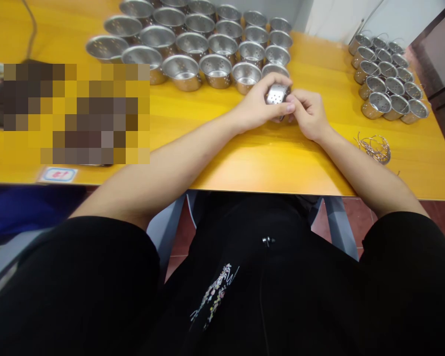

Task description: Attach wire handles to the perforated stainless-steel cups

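I have 1 small metal cup [277, 94] in my left hand [261, 106]. My left fingers are bent around it, with the thumb on the near side, so they are closed on the cup. The cup is up over the yellow table [252, 163], in front of me. It is tipped, and I can see little holes in its shiny side. I cannot tell which way its mouth points.

My right hand [311, 113] is at the cup's right side. Its fingers are curled in, and the tips are close together by the cup. I cannot tell if they pinch anything.

Just behind my left hand, lots of open cups [217, 71] stand in rows, and they have holes too. Off to my right is a smaller bunch of cups with thin wire handles [377, 106], with 3 in the front row. Nearer to me, by my right arm, lies a messy pile of bent wires [378, 148]. A small card [59, 174] sits at the table's front edge, on my left.
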The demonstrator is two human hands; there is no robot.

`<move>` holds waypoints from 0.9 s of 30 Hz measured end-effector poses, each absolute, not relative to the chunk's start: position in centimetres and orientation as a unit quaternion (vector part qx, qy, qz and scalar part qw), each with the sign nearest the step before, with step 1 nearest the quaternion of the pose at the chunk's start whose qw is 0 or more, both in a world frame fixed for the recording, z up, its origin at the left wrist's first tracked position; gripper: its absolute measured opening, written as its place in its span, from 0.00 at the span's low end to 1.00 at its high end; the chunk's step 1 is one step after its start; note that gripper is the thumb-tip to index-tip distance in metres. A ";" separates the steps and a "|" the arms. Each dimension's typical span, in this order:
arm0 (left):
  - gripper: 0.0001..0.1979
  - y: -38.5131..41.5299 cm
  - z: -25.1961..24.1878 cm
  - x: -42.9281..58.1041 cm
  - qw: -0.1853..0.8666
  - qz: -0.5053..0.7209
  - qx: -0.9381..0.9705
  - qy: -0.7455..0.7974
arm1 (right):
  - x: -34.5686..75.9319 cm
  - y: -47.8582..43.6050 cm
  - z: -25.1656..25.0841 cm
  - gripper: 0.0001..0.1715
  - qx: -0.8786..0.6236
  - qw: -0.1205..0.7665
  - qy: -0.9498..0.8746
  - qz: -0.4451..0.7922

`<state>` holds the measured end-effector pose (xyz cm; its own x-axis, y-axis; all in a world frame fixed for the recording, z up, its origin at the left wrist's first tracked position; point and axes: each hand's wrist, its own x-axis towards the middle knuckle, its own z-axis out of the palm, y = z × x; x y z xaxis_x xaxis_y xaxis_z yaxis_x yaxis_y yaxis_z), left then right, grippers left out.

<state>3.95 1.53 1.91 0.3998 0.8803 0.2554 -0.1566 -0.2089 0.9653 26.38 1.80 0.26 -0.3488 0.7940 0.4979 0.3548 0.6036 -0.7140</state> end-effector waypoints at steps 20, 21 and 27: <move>0.35 1.9 1.7 3.8 0.558 0.450 0.628 0.303 | 26.6 2.1 0.1 0.52 -0.346 0.447 -0.786 0.251; 0.36 2.0 1.7 3.8 0.558 0.449 0.627 0.306 | 26.6 2.0 0.1 0.52 -0.347 0.448 -0.784 0.252; 0.39 2.4 1.3 3.8 0.565 0.451 0.626 0.291 | 26.5 2.0 0.1 0.52 -0.348 0.448 -0.784 0.252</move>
